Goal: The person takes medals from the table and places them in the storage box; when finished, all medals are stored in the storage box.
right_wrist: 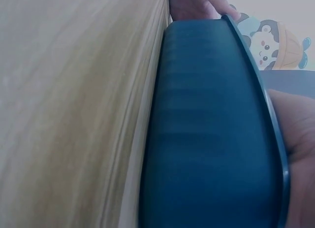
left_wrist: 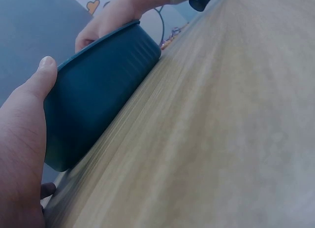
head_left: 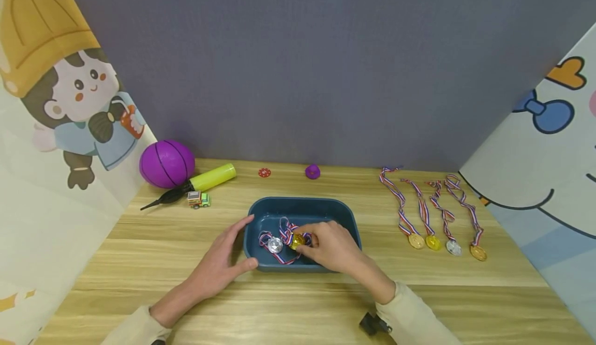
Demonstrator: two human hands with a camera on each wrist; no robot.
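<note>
A dark teal plastic bin stands on the wooden table. Inside lie a silver medal and a gold medal, their red, white and blue ribbons tangled together. My right hand reaches over the near rim and pinches the gold medal between thumb and fingers. My left hand is spread at the bin's left end, its fingertips at the far-left rim and its thumb at the near-left corner. In the right wrist view the bin's wall hides the medals.
Several ribboned medals lie in a row at the right. Behind and left are a purple ball, a yellow-green hand pump and a toy truck. A red chip and a small purple piece lie near the back wall.
</note>
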